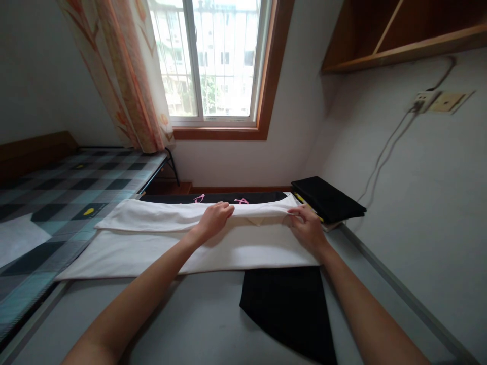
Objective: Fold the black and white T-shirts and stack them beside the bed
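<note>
A white shirt (152,251) lies spread across the grey table, its far side folded over toward me in a long band. From under its near edge a black sleeve-like piece (285,304) fans out over the tabletop. My left hand (215,220) is closed on the folded band near its middle, fingers curled and fingertips partly hidden. At the band's right end, my right hand (307,228) pinches the white cloth between thumb and fingers. Behind the fold runs a strip of black material (171,197) with two pink marks; whether it belongs to the shirt I cannot tell.
A black folded item (327,197) rests on papers at the table's back right, a yellow pencil-like stick beside it. To the left stands a bed with a checked cover (106,177) and a white sheet (21,238). The wall (418,213) borders the table's right side.
</note>
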`<state>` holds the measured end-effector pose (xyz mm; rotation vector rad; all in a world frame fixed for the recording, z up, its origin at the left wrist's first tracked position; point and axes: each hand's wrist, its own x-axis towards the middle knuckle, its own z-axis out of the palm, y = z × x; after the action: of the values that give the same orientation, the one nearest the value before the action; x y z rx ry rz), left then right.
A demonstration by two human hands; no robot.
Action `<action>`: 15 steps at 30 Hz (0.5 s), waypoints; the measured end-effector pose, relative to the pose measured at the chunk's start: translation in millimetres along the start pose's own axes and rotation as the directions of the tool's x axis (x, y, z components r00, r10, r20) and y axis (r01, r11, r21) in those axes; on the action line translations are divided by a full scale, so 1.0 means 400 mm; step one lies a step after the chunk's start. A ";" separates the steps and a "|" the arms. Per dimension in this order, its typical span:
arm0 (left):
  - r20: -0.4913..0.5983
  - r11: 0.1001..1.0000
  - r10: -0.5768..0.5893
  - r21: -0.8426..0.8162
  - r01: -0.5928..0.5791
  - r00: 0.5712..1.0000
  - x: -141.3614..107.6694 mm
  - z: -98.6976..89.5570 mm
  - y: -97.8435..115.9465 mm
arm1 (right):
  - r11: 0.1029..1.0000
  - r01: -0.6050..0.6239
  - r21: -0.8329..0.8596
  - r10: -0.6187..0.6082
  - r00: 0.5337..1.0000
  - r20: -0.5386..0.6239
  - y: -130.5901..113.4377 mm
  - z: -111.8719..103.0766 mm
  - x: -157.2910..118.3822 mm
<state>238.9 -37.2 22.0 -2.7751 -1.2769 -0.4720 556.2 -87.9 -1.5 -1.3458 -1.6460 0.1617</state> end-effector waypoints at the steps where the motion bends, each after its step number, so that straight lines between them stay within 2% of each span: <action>1: 0.046 0.999 0.043 -0.023 -0.042 0.998 -0.001 0.001 -0.003 | 1.000 -0.009 -0.006 0.009 0.999 0.034 0.007 -0.001 -0.001; 3: 0.144 0.989 0.131 -0.080 -0.120 0.981 -0.005 0.006 -0.006 | 0.998 -0.060 -0.013 0.062 0.989 0.131 0.021 -0.002 -0.003; 5: 0.171 0.983 0.161 -0.114 -0.143 0.972 -0.010 0.011 -0.004 | 0.992 -0.129 -0.015 0.129 0.965 0.228 0.033 -0.003 -0.007; 8: 0.122 0.986 0.114 -0.138 -0.097 0.986 -0.014 0.013 0.006 | 0.971 -0.240 0.012 0.225 0.927 0.302 0.035 -0.004 -0.012; 12: 0.089 0.984 0.067 -0.173 -0.051 0.994 -0.011 0.024 0.031 | 0.901 -0.398 0.170 0.320 0.877 0.358 0.022 -0.001 -0.015; 15: 0.051 0.988 0.015 -0.152 -0.007 0.999 -0.011 0.043 0.049 | 0.848 -0.465 0.254 0.354 0.854 0.381 0.016 0.003 -0.015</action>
<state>255.5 -50.3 5.9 -2.9360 -1.2876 -0.5212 559.2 -89.5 -9.6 -1.4378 -1.4671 0.9300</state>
